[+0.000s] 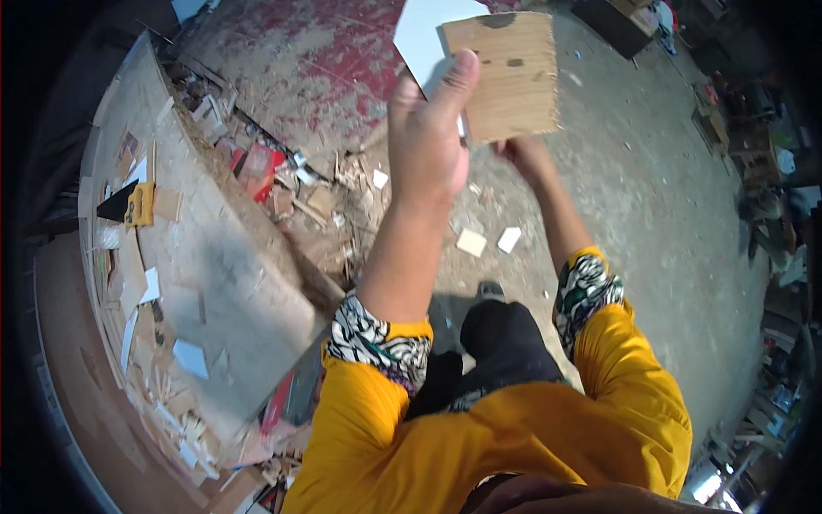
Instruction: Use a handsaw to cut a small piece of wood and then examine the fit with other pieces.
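Observation:
My left hand (432,128) is raised at the top middle, closed round two flat pieces held together. One is a light-brown wooden board (509,90) with a ragged right edge and dark spots, and my thumb presses on its left side. Partly behind it is a white panel (428,38) with angled corners. Just below the wooden board's lower edge is my right hand (527,158); its fingers look curled, and the board hides part of them. What they hold, if anything, is out of sight.
A dusty workbench (231,283) runs along the left, with a yellow tool (139,204) and several offcuts. Wood scraps and a red plastic piece (259,167) litter the floor beside it. Two small pieces, one a cream tile (471,242), lie before my feet. Clutter lines the far right.

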Available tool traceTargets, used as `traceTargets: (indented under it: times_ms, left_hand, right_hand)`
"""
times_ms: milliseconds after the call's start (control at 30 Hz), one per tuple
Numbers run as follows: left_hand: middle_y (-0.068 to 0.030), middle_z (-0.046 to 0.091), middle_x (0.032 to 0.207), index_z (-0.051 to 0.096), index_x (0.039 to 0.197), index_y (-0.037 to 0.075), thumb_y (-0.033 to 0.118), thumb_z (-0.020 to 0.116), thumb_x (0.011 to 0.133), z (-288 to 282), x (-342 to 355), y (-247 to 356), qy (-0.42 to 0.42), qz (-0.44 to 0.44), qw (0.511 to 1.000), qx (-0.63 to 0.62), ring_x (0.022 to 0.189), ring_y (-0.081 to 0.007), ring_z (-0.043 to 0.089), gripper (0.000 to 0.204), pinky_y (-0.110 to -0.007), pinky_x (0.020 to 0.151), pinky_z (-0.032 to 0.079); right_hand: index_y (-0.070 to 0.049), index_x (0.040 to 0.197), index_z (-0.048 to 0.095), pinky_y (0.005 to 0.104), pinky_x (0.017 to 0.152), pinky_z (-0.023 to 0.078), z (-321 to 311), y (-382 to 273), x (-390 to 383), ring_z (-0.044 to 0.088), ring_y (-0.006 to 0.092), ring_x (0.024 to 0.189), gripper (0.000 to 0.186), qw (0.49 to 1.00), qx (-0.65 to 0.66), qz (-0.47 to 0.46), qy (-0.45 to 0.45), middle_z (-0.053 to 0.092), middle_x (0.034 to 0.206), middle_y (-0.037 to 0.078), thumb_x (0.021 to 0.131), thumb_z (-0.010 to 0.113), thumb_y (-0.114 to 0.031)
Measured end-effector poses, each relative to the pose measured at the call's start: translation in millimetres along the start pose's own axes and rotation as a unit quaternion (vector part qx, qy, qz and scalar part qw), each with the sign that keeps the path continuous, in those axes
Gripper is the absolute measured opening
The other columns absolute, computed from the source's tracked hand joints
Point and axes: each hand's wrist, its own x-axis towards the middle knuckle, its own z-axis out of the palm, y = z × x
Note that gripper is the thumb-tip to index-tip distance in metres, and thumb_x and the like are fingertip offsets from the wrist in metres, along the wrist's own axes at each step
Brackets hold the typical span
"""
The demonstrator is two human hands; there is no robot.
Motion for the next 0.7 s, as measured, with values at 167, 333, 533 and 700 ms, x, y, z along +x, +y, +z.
traceTargets:
  times_ms: [167,333,533,700]
  left_hand:
    - [-0.0001,0.061,0.097,0.059,0.102,0.005,0.021,0.062,0.087,-55,-5,-45,-0.043,0.058,0.997,-0.023,0.089,-0.0079,0.057,0.021,-0.026,0.081,0.044]
    - [-0.0008,0.061,0.096,0.058,0.102,0.004,0.022,0.061,0.088,-101,-4,-65,-0.087,0.08,0.993,0.002,0.092,-0.0086,0.057,0.023,-0.026,0.082,0.044]
    - [-0.0009,0.061,0.096,0.057,0.103,0.003,0.022,0.061,0.088,-103,3,-55,-0.053,0.101,0.993,0.02,0.091,-0.0087,0.057,0.025,-0.026,0.081,0.044]
    - [-0.0025,0.061,0.095,0.056,0.102,0.001,0.019,0.062,0.087,-101,13,-44,0.001,0.118,0.991,0.057,0.088,-0.0083,0.056,0.024,-0.025,0.078,0.044]
  right_hand:
    - [-0.011,0.106,0.062,0.041,0.082,0.047,-74,285,-75,0.061,0.0313,0.093,0.048,0.746,-0.619,0.247,0.0,0.065,0.098,0.015,0.071,0.07,-0.043]
    - [-0.029,0.142,0.023,0.0506,0.1,0.034,-80,378,-116,0.022,0.0451,0.13,0.09,0.613,-0.726,0.304,-0.071,0.013,0.147,0.022,0.068,0.073,-0.043]
    - [-0.018,0.125,0.048,0.0475,0.089,0.043,-87,375,-94,0.045,0.0344,0.117,0.049,0.578,-0.785,0.212,-0.072,0.05,0.126,0.012,0.077,0.059,-0.02]
    - [-0.001,0.099,0.06,0.0312,0.073,0.047,-21,215,29,0.059,0.0162,0.083,0.017,0.953,-0.086,0.014,0.291,0.063,0.087,0.007,0.083,0.056,-0.008]
